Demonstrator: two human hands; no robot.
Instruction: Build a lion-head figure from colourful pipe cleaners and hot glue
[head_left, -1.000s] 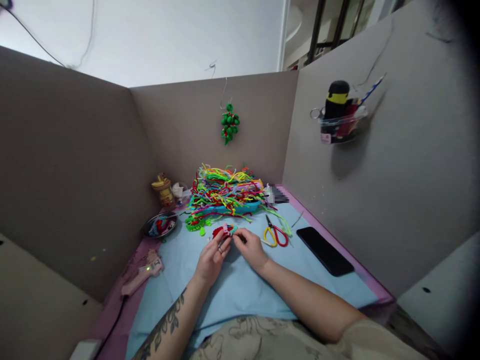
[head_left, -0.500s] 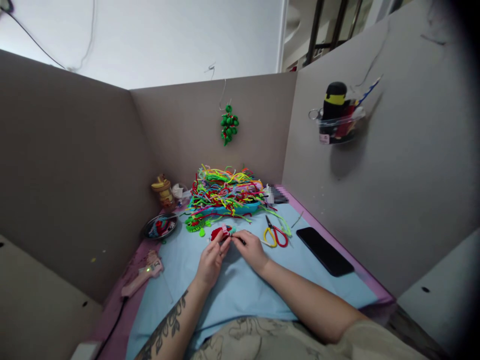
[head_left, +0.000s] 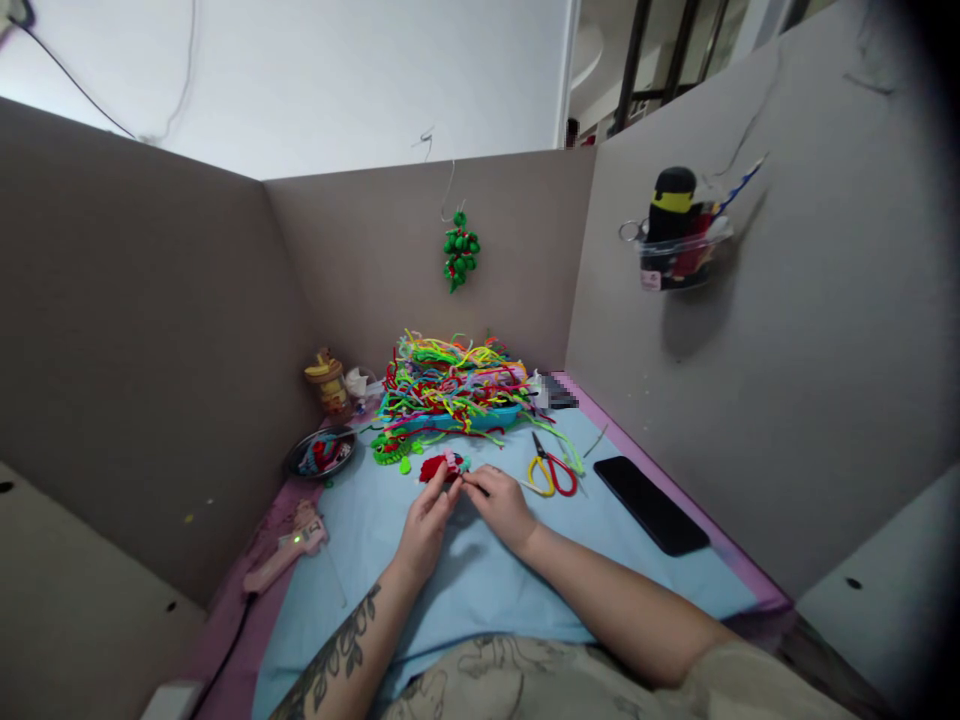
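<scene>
My left hand [head_left: 429, 520] is closed on a small fuzzy craft piece [head_left: 433, 467], red with pink and mint-green parts, held just above the blue cloth [head_left: 480, 590]. Beside it, my right hand [head_left: 501, 505] pinches at the piece's right end, fingertips meeting those of the left. What lies between the right fingertips is too small to make out. Just right of that hand rest scissors [head_left: 551, 472] with one yellow and one red handle. A green fuzzy piece [head_left: 390, 448] lies on the cloth beyond my left hand.
Behind the hands, a blue tray [head_left: 480, 418] overflows with colourful pipe cleaners [head_left: 450, 375]. On the left are a dark bowl [head_left: 322, 452] and a pink glue gun [head_left: 289, 555] with a cord. A black phone [head_left: 651, 505] lies right. Grey partitions [head_left: 360, 250] enclose the table.
Both hands stay together on the craft piece, with only slight finger shifts. The red part shows a little more above my left fingers. The whole view has drifted slightly.
</scene>
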